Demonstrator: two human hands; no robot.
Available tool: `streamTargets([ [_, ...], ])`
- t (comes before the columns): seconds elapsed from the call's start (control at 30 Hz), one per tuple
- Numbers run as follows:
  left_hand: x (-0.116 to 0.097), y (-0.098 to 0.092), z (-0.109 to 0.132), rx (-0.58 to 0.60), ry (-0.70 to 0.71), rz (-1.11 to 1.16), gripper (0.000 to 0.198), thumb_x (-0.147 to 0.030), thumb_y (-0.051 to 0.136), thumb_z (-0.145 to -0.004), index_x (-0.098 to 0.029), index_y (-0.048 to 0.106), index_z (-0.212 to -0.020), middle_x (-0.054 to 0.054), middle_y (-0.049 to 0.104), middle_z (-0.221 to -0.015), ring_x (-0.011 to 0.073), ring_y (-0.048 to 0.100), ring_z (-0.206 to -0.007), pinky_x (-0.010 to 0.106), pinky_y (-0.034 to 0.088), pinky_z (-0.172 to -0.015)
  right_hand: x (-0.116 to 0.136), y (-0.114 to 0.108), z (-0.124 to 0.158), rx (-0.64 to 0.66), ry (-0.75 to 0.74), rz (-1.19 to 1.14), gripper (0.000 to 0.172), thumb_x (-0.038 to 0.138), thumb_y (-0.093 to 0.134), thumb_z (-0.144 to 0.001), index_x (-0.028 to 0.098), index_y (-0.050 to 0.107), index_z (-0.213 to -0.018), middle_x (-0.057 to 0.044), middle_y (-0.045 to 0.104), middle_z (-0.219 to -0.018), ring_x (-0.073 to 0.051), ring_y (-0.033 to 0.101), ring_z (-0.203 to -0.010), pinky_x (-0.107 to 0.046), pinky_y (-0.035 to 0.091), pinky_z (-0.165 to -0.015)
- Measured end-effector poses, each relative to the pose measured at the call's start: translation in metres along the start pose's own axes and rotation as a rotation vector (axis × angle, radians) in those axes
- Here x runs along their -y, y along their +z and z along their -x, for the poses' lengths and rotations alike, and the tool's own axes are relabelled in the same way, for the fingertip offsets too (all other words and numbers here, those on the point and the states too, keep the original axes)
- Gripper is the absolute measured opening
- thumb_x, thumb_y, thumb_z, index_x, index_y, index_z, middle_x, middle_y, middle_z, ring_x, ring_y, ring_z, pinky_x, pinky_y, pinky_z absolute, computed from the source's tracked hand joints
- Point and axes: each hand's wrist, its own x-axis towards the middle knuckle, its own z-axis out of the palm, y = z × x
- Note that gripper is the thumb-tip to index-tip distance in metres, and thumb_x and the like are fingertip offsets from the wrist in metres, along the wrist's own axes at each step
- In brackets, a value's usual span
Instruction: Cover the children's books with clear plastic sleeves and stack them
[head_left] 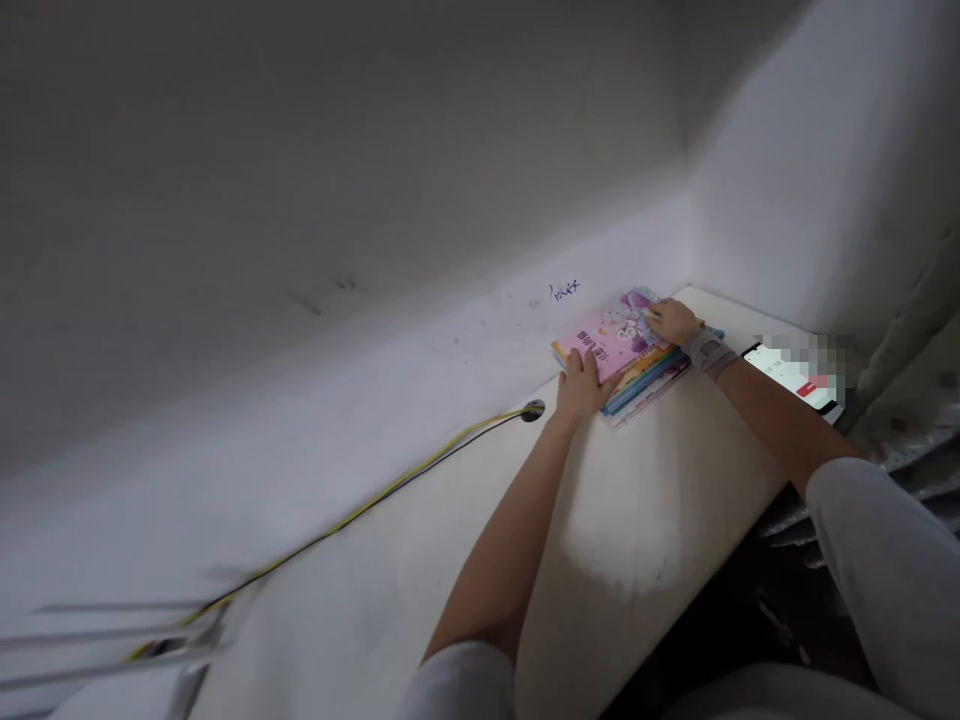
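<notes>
A pink picture book (604, 335) with a drawing and printed characters on its cover lies on top of a stack of thin, colourful books (637, 385) on the white tabletop against the wall. My left hand (580, 388) grips the left end of the pink book, fingers over its cover and thumb along the near edge. At the opposite end, my right hand (673, 322) holds the book's right edge, its fingertips on the cover. A grey band (709, 352) circles my right wrist. The undersides of both hands are hidden.
To the right lies a phone (787, 375) with a lit screen, partly pixelated. A yellow and black cable (405, 478) runs along the wall into a round hole (532, 410) in the tabletop. Metal bars (97, 635) blur at lower left. Plastic-wrapped items (911, 400) stand at right.
</notes>
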Motion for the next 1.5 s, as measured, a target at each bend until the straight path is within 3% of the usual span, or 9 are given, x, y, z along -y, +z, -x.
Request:
streamTargets([
  [0.27,0.008,-0.004,0.009,-0.088,-0.006,0.256,0.090,-0.067,0.044,-0.085,-0.011,0.016,-0.150,0.026,0.012,-0.157,0.0338,0.014,-0.145,0.052,0.028,-0.110,0.009,-0.014,0.006,-0.191,0.010,-0.015,0.043,0.038,0.041,-0.092,0.009,0.064,-0.114,-0.020,0.061,-0.120,-0.029,0.054,-0.110,-0.042,0.042,-0.095],
  [0.37,0.029,-0.013,0.041,-0.189,-0.016,0.286,0.085,-0.061,0.048,-0.087,-0.014,0.017,-0.150,0.024,0.013,-0.157,0.0339,0.013,-0.146,0.055,0.027,-0.110,0.027,-0.027,0.019,-0.381,-0.031,-0.064,0.050,0.036,0.035,-0.093,0.000,0.056,-0.120,-0.027,0.053,-0.127,-0.033,0.044,-0.124,-0.049,0.036,-0.102],
  [0.5,0.078,-0.029,0.111,-0.266,-0.034,0.182,0.066,-0.051,0.052,-0.088,-0.017,0.036,-0.143,0.021,0.026,-0.154,0.0344,0.019,-0.144,0.057,0.030,-0.109,0.072,-0.031,0.051,-0.655,-0.323,-0.251,0.046,0.045,0.042,-0.092,0.011,0.058,-0.118,-0.020,0.055,-0.124,-0.029,0.050,-0.119,-0.048,0.040,-0.102],
  [0.67,0.154,-0.042,0.221,-0.235,-0.317,-0.009,0.044,-0.029,0.050,-0.092,-0.021,0.046,-0.135,0.013,0.032,-0.154,0.0273,0.021,-0.145,0.050,0.030,-0.111,0.145,0.015,0.130,-0.325,-0.729,-0.225,0.046,0.045,0.040,-0.094,0.014,0.054,-0.125,-0.020,0.056,-0.128,-0.030,0.050,-0.123,-0.048,0.041,-0.101],
  [0.8,0.203,-0.037,0.294,-0.100,-0.735,-0.082,0.052,-0.036,0.042,-0.095,-0.013,0.035,-0.142,0.019,0.025,-0.155,0.0304,0.020,-0.145,0.053,0.028,-0.110,0.182,0.067,0.186,-0.038,-0.779,-0.104,0.057,0.051,0.036,-0.094,0.016,0.045,-0.137,-0.021,0.045,-0.143,-0.033,0.041,-0.133,-0.052,0.038,-0.102],
  [0.9,0.224,-0.025,0.328,-0.066,-0.846,-0.070,0.059,-0.044,0.040,-0.094,-0.006,0.037,-0.139,0.027,0.030,-0.151,0.0359,0.027,-0.141,0.056,0.031,-0.107,0.187,0.089,0.204,0.060,-0.783,-0.023,0.058,0.053,0.034,-0.094,0.017,0.046,-0.137,-0.020,0.047,-0.143,-0.032,0.041,-0.133,-0.053,0.037,-0.102],
  [1.13,0.233,-0.012,0.347,-0.055,-0.850,-0.078,0.044,-0.032,0.033,-0.096,-0.008,0.048,-0.130,0.020,0.039,-0.148,0.0281,0.035,-0.137,0.046,0.031,-0.108,0.181,0.090,0.205,0.055,-0.810,0.025,0.054,0.050,0.036,-0.094,0.017,0.050,-0.135,-0.016,0.048,-0.142,-0.029,0.045,-0.131,-0.050,0.035,-0.104],
  [1.37,0.218,-0.015,0.337,-0.095,-0.875,-0.041,0.056,-0.045,0.039,-0.092,-0.003,0.051,-0.128,0.027,0.041,-0.144,0.0409,0.034,-0.134,0.060,0.029,-0.104,0.185,0.086,0.211,0.058,-0.777,0.031,0.053,0.049,0.036,-0.094,0.016,0.052,-0.133,-0.016,0.049,-0.141,-0.029,0.046,-0.130,-0.049,0.037,-0.104],
  [1.5,0.215,-0.033,0.341,-0.126,-0.883,0.039,0.036,-0.029,0.037,-0.092,-0.011,0.065,-0.105,0.020,0.064,-0.117,0.0317,0.055,-0.117,0.048,0.042,-0.096,0.183,0.084,0.209,0.059,-0.776,0.035,0.052,0.048,0.037,-0.094,0.016,0.052,-0.133,-0.017,0.050,-0.141,-0.028,0.047,-0.129,-0.049,0.038,-0.104],
])
